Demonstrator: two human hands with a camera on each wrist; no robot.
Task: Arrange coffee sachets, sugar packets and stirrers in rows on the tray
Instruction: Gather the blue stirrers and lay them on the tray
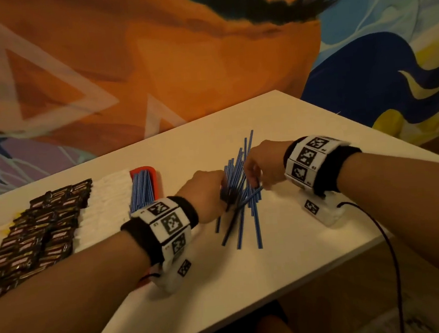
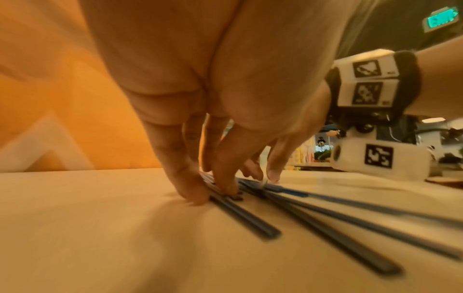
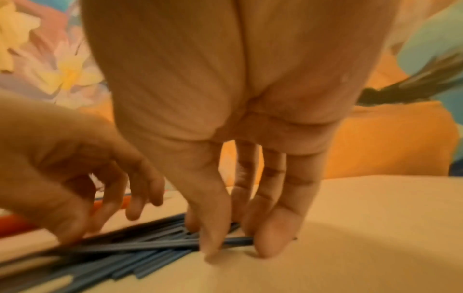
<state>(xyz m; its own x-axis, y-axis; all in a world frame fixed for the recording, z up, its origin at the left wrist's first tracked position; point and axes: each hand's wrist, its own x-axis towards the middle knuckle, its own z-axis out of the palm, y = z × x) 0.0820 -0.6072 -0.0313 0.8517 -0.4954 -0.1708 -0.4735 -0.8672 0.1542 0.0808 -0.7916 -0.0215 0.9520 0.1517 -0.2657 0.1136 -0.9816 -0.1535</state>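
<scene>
**Both hands down in the loose blue stirrers**

The landmark is the loose pile of thin blue plastic stirrers (image 1: 238, 191) lying fanned and crossed on the white rectangular desk (image 1: 287, 261). Nearest the person, the pile's lower ends splay out over bare desk between the two forearms. A dark cable (image 1: 387, 242) runs off the desk's near right edge, right of the pile.

The left hand (image 1: 205, 194) sits at the pile's left side; in the left wrist view its fingers (image 2: 225, 178) point down with tips pressed onto a few stirrers, thumb tip on the desk beside them. Its grip is a loose pinch about some sticks, though blur hides how many. The right hand (image 1: 262, 165) is at the pile's right side, fingers (image 3: 273, 237) straight down, tips touching stirrers and desk; whether that grip has closed on any I cannot tell. Both wrists wear black bands with white marker blocks, which hide part of the desk.

Left of the pile lies the red flat tray (image 1: 155, 177), with a neat row of blue stirrers (image 1: 142, 191) on its right end. Further left come a row of white sugar packets (image 1: 105, 205), then rows of dark brown coffee sachets (image 1: 41, 235). Beyond the pile's far tips, the desk ends against an orange and blue painted wall (image 1: 202, 48).
</scene>
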